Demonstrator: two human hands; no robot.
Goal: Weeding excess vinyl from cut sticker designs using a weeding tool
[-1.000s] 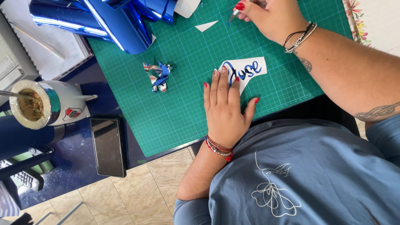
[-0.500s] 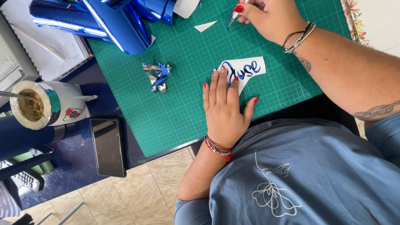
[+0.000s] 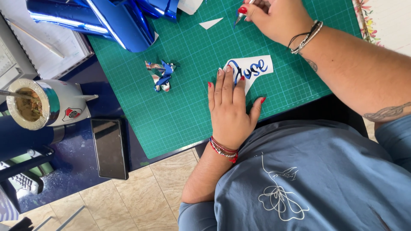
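The left hand (image 3: 229, 109) lies flat on the white backing sheet with blue cut letters (image 3: 253, 68); press it steady while the right hand (image 3: 276, 17) pinches a thin metal weeding tool (image 3: 239, 16).

Paper cutout (image 3: 252, 68) on cutting mat (image 3: 180, 111); crumpled scraps (image 3: 160, 76) left; phone (image 3: 109, 147) beyond.

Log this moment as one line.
left hand: flat on white decal sheet | right hand: pinching thin tool, raised | green cutting mat | blue foil scraps: left of sheet
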